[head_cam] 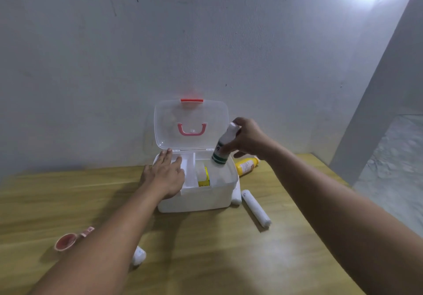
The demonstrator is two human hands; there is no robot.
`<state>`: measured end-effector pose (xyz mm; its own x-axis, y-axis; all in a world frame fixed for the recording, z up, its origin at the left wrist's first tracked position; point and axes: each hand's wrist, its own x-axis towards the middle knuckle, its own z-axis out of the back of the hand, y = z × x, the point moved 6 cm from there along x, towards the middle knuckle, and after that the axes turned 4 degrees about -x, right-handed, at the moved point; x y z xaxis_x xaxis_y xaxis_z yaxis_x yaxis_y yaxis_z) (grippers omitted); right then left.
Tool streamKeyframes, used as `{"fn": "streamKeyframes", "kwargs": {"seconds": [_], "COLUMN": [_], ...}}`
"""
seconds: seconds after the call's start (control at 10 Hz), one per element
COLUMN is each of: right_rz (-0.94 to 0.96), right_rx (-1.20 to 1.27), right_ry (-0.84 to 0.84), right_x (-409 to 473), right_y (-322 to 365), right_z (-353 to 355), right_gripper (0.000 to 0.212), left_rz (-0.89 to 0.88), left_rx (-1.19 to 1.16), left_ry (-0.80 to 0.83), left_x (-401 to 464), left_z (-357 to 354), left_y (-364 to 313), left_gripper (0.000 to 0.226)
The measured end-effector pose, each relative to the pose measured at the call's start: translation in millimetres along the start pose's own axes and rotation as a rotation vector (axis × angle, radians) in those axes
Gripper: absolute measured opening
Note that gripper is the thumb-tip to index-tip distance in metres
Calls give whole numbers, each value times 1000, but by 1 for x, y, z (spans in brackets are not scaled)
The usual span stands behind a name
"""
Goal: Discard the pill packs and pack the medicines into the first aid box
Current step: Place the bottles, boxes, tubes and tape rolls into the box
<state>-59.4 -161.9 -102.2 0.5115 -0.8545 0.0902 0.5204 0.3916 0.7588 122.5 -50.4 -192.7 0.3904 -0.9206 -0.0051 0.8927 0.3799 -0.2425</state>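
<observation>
One white bottle (223,146) gripped in right hand (248,140), above first aid box (196,197).

Right hand (248,138) lowers white bottle (223,148) into box (201,199) (lid open).

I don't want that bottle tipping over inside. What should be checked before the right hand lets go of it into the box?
1. Clear hinged lid fully open: ok.
2. Right hand gripping the white bottle with green bands: ok.
3. Bottle upright: not ok, it tilts.
4. Left hand steadying the white plastic first aid box: ok, it rests on the box's left side.
5. Space beside the small yellow carton in the compartment: cannot tell.
6. Yellow bottle and white rolls packed: not ok, on the wooden table.
</observation>
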Motion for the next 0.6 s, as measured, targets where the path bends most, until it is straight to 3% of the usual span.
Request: {"fn": "streamKeyframes", "kwargs": {"seconds": [0.1,0.2,0.4,0.6], "right_rz": [28,71,86,43], "right_rx": [-148,-403,-619,-563], "right_ry": [-35,-79,-41,-58], "right_x": [9,13,16,24], "right_y": [2,5,-3,-23], "right_z": [-17,-27,-41,-40], "right_gripper": [56,34,40,42], "left_rz": [1,-3,-9,-8], "left_rx": [-7,-11,-14,-7], "left_ry": [6,6,5,8], "left_x": [-1,-1,0,0], "left_z": [0,0,0,0], "left_y": [-1,-2,-1,-1], "left_gripper": [54,54,54,53]}}
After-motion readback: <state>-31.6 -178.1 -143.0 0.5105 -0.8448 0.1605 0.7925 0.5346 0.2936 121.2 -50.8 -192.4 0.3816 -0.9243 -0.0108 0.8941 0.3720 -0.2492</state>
